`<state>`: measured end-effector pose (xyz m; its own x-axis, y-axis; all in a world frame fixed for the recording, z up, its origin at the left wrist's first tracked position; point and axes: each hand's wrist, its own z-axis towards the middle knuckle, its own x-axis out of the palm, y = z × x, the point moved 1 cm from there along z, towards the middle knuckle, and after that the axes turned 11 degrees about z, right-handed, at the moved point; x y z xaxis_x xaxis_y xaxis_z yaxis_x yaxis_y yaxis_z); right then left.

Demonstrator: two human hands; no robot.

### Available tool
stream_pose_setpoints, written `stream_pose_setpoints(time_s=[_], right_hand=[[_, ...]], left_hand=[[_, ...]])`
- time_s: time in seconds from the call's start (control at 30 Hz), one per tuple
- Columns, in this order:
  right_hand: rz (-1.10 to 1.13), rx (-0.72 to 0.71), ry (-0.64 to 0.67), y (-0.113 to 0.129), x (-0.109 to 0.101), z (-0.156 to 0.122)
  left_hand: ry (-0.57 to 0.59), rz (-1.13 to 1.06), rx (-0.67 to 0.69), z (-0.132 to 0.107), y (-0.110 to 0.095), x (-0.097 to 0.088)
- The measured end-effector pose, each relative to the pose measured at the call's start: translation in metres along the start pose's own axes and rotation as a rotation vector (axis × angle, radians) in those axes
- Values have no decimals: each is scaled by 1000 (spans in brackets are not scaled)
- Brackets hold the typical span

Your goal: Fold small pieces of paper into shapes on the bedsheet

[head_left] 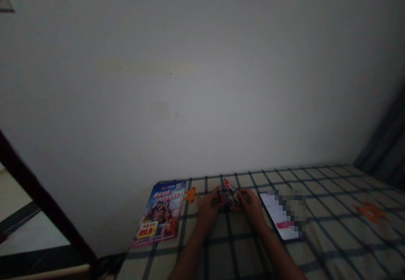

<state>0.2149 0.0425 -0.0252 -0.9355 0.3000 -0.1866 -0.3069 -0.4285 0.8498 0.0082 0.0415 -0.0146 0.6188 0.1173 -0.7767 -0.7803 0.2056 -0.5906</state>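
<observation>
A small piece of folded printed paper [230,195] lies low over the checked cloth, between my two hands. One pointed corner of it, red and white, sticks up; the rest is dark and multicoloured, too dim to make out its full shape. My left hand [209,204] is closed on the paper's left side, with its thumb side partly hidden. On the other side, my right hand [249,203] pinches the paper's right edge between thumb and fingers.
A stack of colourful leaflets [164,210] lies to the left, with an orange cutout [190,195] beside it. On the right is a phone [274,212], partly blurred out. Another orange piece [370,211] lies farther right. A white wall [221,103] stands behind the checked cloth [221,250].
</observation>
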Motion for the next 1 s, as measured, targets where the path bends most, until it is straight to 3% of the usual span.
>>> stream_pose_setpoints(time_s=[0.5, 1.0], right_hand=[[-23, -37, 13, -6, -1, 1], [-26, -39, 10, -3, -2, 0]], left_hand=[[16, 9, 0, -2, -8, -7], [8, 51, 14, 0, -2, -2]])
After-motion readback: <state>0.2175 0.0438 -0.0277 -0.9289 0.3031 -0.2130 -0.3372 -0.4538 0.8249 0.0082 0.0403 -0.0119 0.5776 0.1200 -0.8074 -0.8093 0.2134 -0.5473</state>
